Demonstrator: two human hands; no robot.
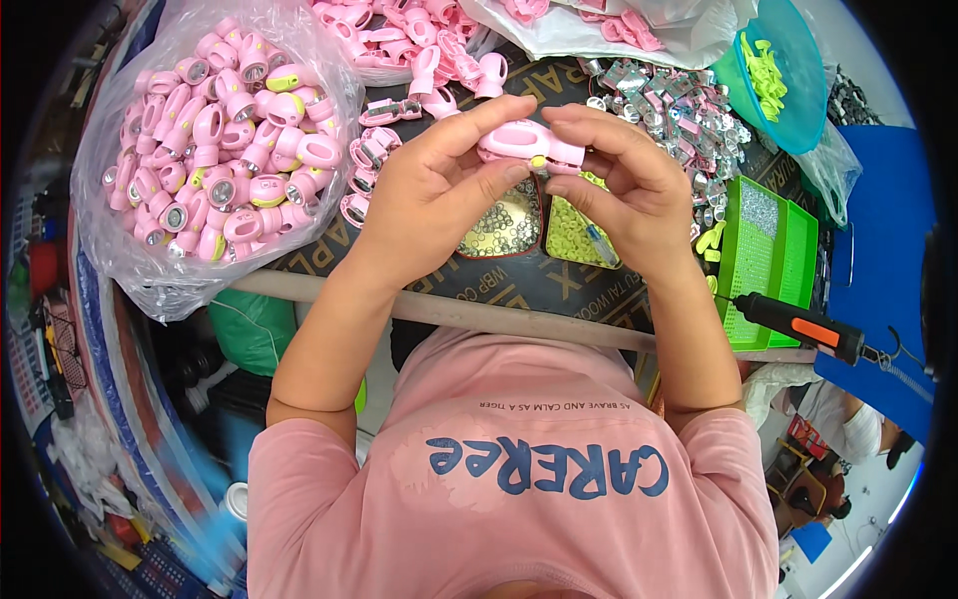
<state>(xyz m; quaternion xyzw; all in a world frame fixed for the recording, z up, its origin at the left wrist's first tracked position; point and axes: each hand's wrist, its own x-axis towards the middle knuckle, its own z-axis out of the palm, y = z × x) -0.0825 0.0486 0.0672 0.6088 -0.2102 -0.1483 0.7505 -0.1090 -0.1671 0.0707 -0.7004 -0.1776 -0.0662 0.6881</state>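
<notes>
Both my hands hold one pink plastic part (527,143) with a small yellow button, above the dark workbench. My left hand (439,190) pinches its left end between thumb and fingers. My right hand (629,185) grips its right end, thumb underneath. Just below the hands lie a tray of small metal rings (502,232) and a tray of small yellow-green pieces (574,235).
A clear bag of finished pink parts (225,140) lies at the left. Loose pink shells (419,50) are piled at the back, metal clips (669,100) at the right. A teal bowl (793,70), green baskets (768,255) and an electric screwdriver (803,324) are at the right edge.
</notes>
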